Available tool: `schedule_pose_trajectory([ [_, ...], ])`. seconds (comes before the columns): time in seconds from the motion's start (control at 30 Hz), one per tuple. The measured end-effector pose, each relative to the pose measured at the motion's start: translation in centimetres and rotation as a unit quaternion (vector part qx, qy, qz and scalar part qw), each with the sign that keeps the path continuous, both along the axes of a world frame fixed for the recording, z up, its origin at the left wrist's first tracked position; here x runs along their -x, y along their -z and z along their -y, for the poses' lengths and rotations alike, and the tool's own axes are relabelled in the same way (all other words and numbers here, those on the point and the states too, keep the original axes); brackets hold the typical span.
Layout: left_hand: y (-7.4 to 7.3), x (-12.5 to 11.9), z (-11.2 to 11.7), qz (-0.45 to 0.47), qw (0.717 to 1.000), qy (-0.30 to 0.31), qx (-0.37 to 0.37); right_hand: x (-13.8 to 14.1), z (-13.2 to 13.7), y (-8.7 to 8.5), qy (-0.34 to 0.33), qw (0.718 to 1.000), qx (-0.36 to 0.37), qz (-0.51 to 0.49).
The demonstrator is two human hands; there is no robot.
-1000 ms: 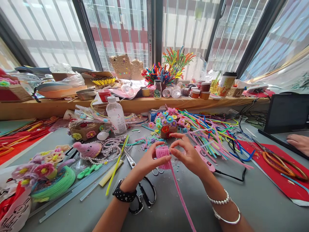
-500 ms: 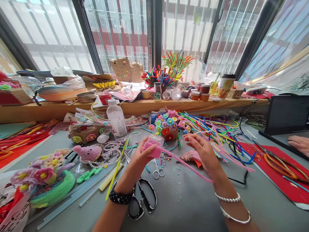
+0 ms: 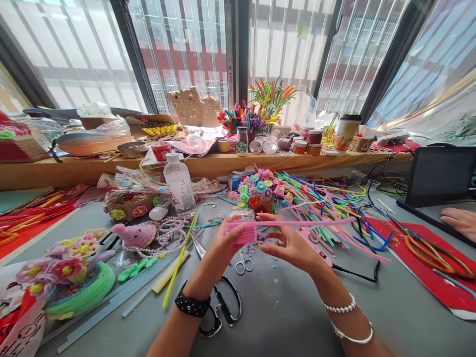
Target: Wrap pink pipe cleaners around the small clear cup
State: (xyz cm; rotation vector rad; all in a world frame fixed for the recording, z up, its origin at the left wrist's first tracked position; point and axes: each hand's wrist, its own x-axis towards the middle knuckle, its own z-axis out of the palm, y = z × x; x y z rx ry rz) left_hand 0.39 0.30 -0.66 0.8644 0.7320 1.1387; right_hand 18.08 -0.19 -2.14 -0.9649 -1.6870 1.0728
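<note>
My left hand (image 3: pixel 220 246) is closed on a small clear jar (image 3: pixel 242 224) partly wrapped in fuzzy pink pipe cleaner, held just above the grey table (image 3: pixel 282 317). The loose end of the pink pipe cleaner (image 3: pixel 305 223) sticks out level to the right, over a pile of coloured pipe cleaners (image 3: pixel 327 203). My right hand (image 3: pixel 292 244) is beside the jar with its fingers curled, fingertips touching the jar's right side. Small scissors (image 3: pixel 243 263) and large black scissors (image 3: pixel 223 302) lie under my hands.
A pink glue gun (image 3: pixel 316 245) with a black cord lies to the right. A water bottle (image 3: pixel 179 184), a flower basket (image 3: pixel 256 191), pearls (image 3: pixel 167 230) and a pink knitted figure (image 3: pixel 134 233) sit behind. Another person's hand (image 3: pixel 459 220) rests on a laptop (image 3: pixel 441 181) at far right.
The pipe cleaner's loose end swung from hanging toward me, out to the lower right, then up to level on the right. My right hand moved out right, then back against the jar.
</note>
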Motion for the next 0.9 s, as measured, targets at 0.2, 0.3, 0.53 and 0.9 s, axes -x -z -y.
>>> schedule_pose_trajectory([
  [0.2,1.2,-0.8,-0.3,-0.037,0.999,0.038,-0.008,1.1,0.0,0.7,0.037,0.998,-0.047,-0.006],
  [0.3,1.0,-0.4,-0.3,-0.056,0.996,0.064,-0.004,1.0,0.0,0.6,0.052,0.997,-0.051,-0.019],
  [0.53,0.0,0.3,-0.1,-0.044,0.995,0.091,-0.007,0.6,-0.1,0.3,0.039,0.998,-0.026,-0.040],
  [0.9,0.1,0.1,-0.2,-0.021,0.997,0.073,0.028,0.3,-0.1,-0.2,0.130,0.982,-0.098,-0.100],
])
